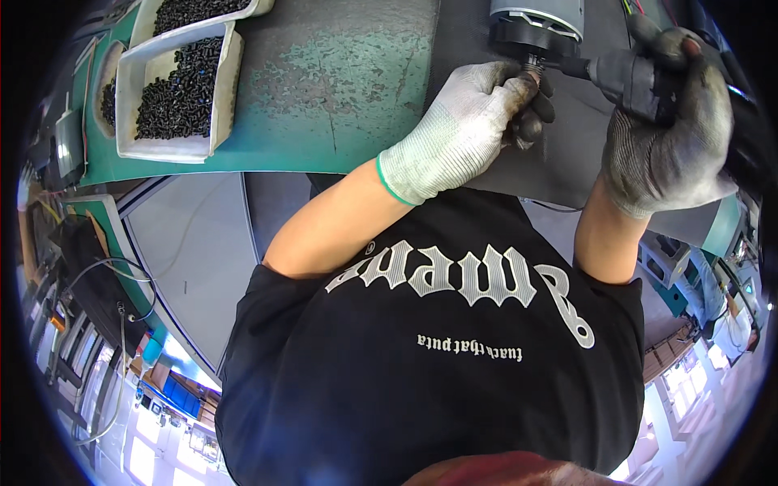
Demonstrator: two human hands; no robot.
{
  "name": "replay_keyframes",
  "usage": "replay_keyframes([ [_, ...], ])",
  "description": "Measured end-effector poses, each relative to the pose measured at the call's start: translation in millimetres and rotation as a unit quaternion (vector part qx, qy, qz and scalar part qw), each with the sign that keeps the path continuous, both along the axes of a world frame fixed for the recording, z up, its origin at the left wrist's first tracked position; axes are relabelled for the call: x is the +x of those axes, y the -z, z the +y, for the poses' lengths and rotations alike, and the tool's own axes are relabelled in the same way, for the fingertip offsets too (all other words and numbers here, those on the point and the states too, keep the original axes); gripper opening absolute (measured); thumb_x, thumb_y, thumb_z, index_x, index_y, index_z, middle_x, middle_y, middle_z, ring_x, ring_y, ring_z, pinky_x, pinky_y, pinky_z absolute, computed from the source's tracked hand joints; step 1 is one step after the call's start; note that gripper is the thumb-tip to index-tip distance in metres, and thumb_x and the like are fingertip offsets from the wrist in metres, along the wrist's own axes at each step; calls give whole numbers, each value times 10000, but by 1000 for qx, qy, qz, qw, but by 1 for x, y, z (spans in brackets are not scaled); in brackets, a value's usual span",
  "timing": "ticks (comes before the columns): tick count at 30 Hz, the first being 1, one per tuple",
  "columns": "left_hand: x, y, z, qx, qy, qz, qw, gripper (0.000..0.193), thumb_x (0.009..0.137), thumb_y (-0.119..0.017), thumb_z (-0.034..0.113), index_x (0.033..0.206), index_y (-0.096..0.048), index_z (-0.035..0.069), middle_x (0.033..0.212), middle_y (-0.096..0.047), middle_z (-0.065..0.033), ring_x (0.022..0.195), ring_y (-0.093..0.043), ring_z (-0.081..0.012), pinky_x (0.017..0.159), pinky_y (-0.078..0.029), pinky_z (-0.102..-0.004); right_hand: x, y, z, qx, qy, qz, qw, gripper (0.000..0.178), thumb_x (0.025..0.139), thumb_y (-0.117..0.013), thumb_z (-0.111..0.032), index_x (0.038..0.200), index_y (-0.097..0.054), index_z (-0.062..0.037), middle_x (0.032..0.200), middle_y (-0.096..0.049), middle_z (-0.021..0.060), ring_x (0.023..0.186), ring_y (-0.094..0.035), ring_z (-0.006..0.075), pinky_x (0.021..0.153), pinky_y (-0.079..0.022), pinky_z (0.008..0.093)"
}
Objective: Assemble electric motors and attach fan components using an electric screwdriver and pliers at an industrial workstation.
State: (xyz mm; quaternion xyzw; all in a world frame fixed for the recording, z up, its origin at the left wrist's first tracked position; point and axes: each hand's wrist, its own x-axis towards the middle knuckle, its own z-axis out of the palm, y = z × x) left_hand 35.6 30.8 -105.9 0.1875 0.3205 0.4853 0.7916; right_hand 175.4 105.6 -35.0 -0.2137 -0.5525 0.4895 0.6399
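Note:
A motor [539,14] with a silver-grey round body and a black end lies at the top of the view, its ribbed shaft [532,63] pointing toward me. My left hand [470,117], in a white glove with dark, worn fingertips, is closed with thumb and fingers around the shaft's end. What else those fingers may hold is hidden. In my right hand [668,138], gloved in soiled grey, is a dark power screwdriver [626,81]. Its narrow nose points left and reaches close to the shaft, just below the motor's black end; whether it touches cannot be made out.
Two white bins [223,105] of small black screw-like parts stand at the far left of the green worktop [324,89], whose paint is worn. A dark mat [567,174] lies beneath the motor. Coloured wires [636,6] show at the top right. A grey panel [190,251] is below the bench.

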Motion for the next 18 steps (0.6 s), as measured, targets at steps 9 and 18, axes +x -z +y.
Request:
replay_keyframes([
  [9, -12, -5, 6, 19, 80, 55, 995, 286, 1004, -448, 230, 964, -573, -24, 820, -661, -137, 640, -631, -190, 603, -526, -318, -24, -26, -18, -10, 169, -123, 978, 277, 814, -619, 84, 1083, -555, 98, 909, -665, 166, 806, -667, 232, 792, -568, 378],
  [18, -235, -105, -44, 122, -185, 833, 506, 304, 834, -587, 245, 1037, -673, 36, 1004, -681, -180, 913, -656, -313, 804, -526, -386, 85, -91, -15, 53, 359, -44, 931, 361, 873, -606, -152, 1109, -574, 120, 1048, -658, 237, 871, -664, 282, 810, -549, 398],
])
